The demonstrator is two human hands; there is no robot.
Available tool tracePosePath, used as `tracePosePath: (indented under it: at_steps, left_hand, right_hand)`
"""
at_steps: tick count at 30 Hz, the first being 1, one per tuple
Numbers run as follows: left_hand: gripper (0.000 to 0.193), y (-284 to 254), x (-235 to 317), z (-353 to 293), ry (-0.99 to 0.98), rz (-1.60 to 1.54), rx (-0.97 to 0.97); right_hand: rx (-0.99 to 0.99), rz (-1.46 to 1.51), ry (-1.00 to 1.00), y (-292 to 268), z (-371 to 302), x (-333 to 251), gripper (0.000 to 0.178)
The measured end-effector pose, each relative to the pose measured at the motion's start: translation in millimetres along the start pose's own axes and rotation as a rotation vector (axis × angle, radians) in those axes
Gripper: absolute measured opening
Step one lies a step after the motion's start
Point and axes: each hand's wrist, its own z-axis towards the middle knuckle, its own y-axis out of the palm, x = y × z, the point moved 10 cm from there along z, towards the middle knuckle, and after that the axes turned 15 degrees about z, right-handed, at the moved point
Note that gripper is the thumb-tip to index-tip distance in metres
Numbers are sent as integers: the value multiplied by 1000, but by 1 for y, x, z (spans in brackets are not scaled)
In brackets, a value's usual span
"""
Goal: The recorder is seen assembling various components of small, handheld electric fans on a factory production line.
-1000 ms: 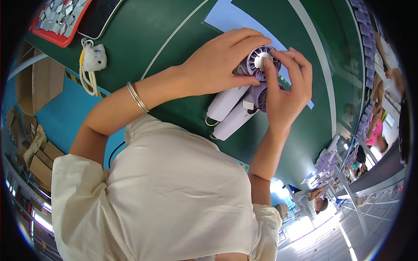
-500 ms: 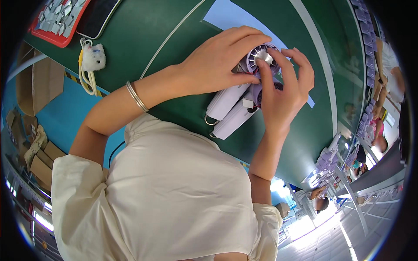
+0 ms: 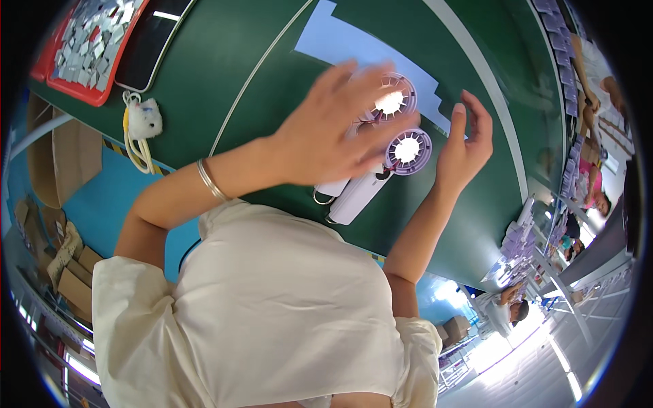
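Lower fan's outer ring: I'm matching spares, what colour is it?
The ring is light purple, clearest in the head view.

Purple-rimmed fan [image 3: 408, 151], green tabletop [image 3: 469, 224]

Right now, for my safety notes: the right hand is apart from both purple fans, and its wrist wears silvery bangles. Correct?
Wrong wrist: the head view shows the silvery bangles on the wrist of the left hand. The right hand is indeed apart from both purple fans.
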Motion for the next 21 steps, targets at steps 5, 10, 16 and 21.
tracePosePath:
  at_steps: [5, 10, 16, 21]
  left_hand:
    - [24, 3, 65, -30, 469, -102, -56]
    - [19, 15, 79, -45, 668, -30, -216]
    - [16, 24, 65, -46, 472, 46, -184]
    - [17, 27, 60, -41, 408, -4, -209]
  right_hand:
    - [-123, -405, -91, 20, -7, 26, 34]
    - [-93, -502, -144, 28, -13, 24, 38]
    - [-94, -280, -58, 27, -2, 32, 27]
    - [-28, -238, 73, 25, 14, 44, 12]
